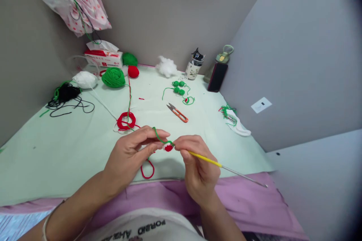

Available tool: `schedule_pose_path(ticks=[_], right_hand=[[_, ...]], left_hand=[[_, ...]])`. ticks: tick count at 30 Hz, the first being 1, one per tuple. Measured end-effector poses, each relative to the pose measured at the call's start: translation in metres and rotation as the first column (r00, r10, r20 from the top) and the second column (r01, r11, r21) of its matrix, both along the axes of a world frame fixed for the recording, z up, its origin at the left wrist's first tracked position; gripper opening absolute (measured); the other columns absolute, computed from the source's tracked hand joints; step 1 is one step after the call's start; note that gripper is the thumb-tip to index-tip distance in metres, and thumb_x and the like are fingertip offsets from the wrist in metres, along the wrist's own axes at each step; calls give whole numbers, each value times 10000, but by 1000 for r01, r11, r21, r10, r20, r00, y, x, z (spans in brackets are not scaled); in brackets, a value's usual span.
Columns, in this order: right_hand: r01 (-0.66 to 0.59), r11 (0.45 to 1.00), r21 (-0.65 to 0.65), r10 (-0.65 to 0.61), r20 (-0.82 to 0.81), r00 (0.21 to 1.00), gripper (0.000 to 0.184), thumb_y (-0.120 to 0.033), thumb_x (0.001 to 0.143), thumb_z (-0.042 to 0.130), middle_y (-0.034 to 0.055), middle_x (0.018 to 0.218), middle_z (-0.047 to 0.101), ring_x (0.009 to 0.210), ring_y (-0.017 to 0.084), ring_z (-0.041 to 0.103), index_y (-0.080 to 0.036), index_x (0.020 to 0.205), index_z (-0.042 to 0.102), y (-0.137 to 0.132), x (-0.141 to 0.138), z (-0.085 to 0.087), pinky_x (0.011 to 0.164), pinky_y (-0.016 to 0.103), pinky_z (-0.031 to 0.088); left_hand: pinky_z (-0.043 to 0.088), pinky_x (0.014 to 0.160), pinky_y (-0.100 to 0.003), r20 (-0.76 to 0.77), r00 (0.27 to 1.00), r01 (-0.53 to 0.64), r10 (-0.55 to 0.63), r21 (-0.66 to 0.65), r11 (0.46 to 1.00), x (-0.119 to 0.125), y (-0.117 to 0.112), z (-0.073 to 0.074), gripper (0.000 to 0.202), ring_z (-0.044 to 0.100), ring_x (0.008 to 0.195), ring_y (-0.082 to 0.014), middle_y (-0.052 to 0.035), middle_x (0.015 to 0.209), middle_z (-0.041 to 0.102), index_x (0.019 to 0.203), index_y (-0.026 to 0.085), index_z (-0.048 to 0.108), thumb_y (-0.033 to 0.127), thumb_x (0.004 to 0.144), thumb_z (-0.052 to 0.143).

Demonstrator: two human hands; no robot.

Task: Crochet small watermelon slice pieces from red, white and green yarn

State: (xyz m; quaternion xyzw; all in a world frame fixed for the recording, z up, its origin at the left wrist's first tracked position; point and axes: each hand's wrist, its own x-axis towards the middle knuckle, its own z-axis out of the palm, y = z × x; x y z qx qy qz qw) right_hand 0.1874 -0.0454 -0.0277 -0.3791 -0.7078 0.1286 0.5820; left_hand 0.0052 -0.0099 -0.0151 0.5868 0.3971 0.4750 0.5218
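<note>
A small crocheted piece point(168, 147), red with white and green at its edge, sits between my two hands. My left hand point(135, 146) pinches it from the left, and green yarn point(157, 135) runs over the forefinger. In my right hand point(199, 165) is a crochet hook with a yellow grip point(206, 159); its far metal end points down to the right. The right fingertips meet the right edge of the piece, where the hook's working tip is hidden. Below the left fingers hangs a loop of red yarn point(147, 169).
Orange thread snips point(177, 113) lie beyond my hands, near small green crocheted balls point(178, 87). A red yarn coil point(126, 121) is to the left. Farther back stand green yarn point(113, 77), white yarn point(85, 80), a tissue box point(104, 58), white stuffing point(166, 66), a cup point(194, 68) and a phone point(217, 77).
</note>
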Motion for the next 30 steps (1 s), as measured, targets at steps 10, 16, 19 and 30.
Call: schedule_pose_path(ticks=[10, 16, 19, 30], right_hand=[[68, 993, 101, -77, 85, 993, 265, -66, 993, 522, 86, 987, 727, 904, 194, 693, -213, 1154, 674, 0, -6, -5, 757, 344, 599], [143, 961, 238, -189, 180, 965, 328, -110, 1001, 555, 83, 1028, 735, 905, 191, 726, -270, 1265, 668, 3, -7, -16, 708, 321, 638], [157, 933, 325, -258, 295, 920, 433, -69, 941, 649, 72, 1041, 745, 960, 204, 736, -274, 1322, 669, 3, -5, -20, 745, 318, 656], [-111, 984, -139, 43, -420, 907, 174, -213, 1006, 581, 43, 811, 715, 663, 164, 683, -207, 942, 743, 8, -1, -1, 585, 316, 588]], left_hand=[[562, 760, -247, 33, 998, -48, 50, -57, 997, 11, -8, 3, 174, 675, 801, -144, 8, 934, 730, 991, 289, 822, 266, 819, 840], [529, 751, -244, 243, 970, 80, -4, -301, 950, 15, -5, -2, 412, 625, 787, -136, 23, 842, 654, 1210, 262, 747, 290, 813, 854], [499, 703, -243, 408, 912, 248, -47, -456, 855, 14, -3, -3, 530, 580, 727, -128, 10, 821, 639, 1321, 240, 704, 331, 820, 850], [466, 708, -233, 361, 932, 197, -45, -396, 897, 6, 3, 1, 424, 556, 753, -126, 11, 843, 637, 1221, 254, 769, 274, 805, 851]])
